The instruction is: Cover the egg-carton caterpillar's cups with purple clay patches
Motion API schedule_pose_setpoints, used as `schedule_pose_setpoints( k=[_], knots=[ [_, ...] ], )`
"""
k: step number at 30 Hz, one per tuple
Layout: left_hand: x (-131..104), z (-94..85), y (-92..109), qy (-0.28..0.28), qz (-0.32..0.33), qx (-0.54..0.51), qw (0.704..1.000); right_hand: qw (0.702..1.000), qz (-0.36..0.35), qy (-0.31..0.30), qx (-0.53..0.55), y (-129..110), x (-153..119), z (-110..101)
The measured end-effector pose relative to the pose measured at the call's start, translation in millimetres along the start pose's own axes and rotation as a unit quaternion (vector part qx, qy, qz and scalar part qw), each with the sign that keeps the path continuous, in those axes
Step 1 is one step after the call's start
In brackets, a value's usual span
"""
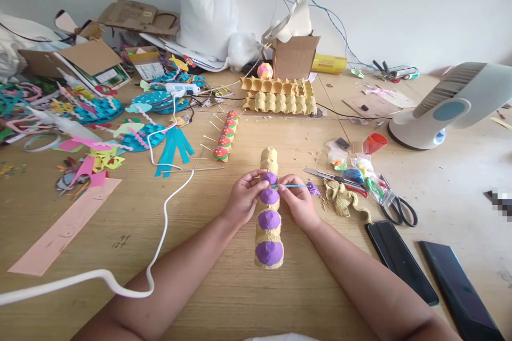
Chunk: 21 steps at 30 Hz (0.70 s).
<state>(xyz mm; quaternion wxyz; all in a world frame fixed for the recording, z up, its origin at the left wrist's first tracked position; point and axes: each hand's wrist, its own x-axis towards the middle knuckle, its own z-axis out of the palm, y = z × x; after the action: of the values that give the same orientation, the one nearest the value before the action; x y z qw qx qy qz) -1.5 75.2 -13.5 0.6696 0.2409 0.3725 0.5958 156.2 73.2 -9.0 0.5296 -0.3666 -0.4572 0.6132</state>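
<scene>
A tan egg carton strip (269, 235) runs away from me in the middle of the table, its bumps upward. Purple clay caps (269, 253) cover several bumps; the far end is bare. My left hand (242, 200) grips the strip's left side near the farther purple caps, fingers closed on it. In my right hand (301, 205), a thin blue stick (295, 186) is pinched between thumb and fingers, its tip at the purple clay between both hands. A small lump of purple clay (313, 189) lies just beyond the right hand.
To the right are a utility knife (316, 172), torn tan pulp (340, 200), scissors (403, 210), two black phones (402, 261) and a white fan (448, 109). A painted caterpillar strip (226, 138) stands at back left. A white cable (165, 224) crosses the left side.
</scene>
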Motion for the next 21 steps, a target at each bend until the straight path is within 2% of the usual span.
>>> schedule_pose_setpoints(
  k=[8, 21],
  knots=[
    [-2.5, -2.5, 0.8, -0.060, -0.014, -0.032, 0.998, 1.000, -0.004, 0.003, 0.011, -0.1, 0.8, -2.1],
    [-1.8, -1.5, -2.5, -0.040, -0.007, -0.035, 0.999, 1.000, -0.005, 0.008, 0.008, 3.4, 1.2, -2.4]
  ],
)
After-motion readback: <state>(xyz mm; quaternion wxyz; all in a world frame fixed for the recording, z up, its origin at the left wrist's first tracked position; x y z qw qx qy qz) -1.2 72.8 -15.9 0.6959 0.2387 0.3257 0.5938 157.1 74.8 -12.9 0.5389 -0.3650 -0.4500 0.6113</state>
